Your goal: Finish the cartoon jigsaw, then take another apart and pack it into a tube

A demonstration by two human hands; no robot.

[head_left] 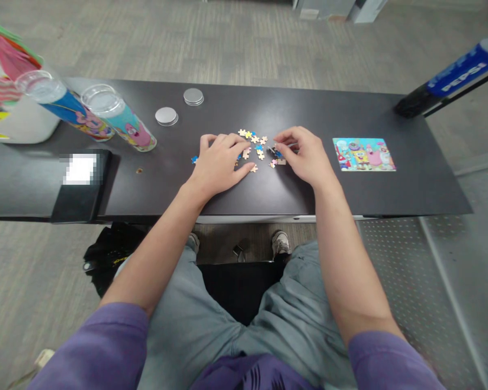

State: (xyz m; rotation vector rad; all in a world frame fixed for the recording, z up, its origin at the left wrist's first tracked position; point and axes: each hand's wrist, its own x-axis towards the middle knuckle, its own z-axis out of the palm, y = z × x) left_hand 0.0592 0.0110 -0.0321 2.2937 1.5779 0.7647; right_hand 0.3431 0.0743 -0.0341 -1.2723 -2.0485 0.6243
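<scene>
Small jigsaw pieces [260, 152] lie scattered on the dark table [236, 200] between my hands, some with plain tan faces up and others blue, yellow or pink. My left hand [222, 162] rests palm down over the left side of the pieces, fingers apart, with a few pieces showing around its fingertips. At the right side of the pieces, my right hand [301, 153] has its thumb and index finger pinched around a small dark piece. A colourful cartoon picture card [365, 155] lies flat to the right of my right hand.
Two clear-topped cartoon tubes [93, 122] [134, 130] lean at the left, near two round silver lids [166, 116] [193, 97]. A black case [81, 195] lies at the front left, a white container [28, 122] stands behind, and a blue Pepsi cylinder [451, 78] is at the far right.
</scene>
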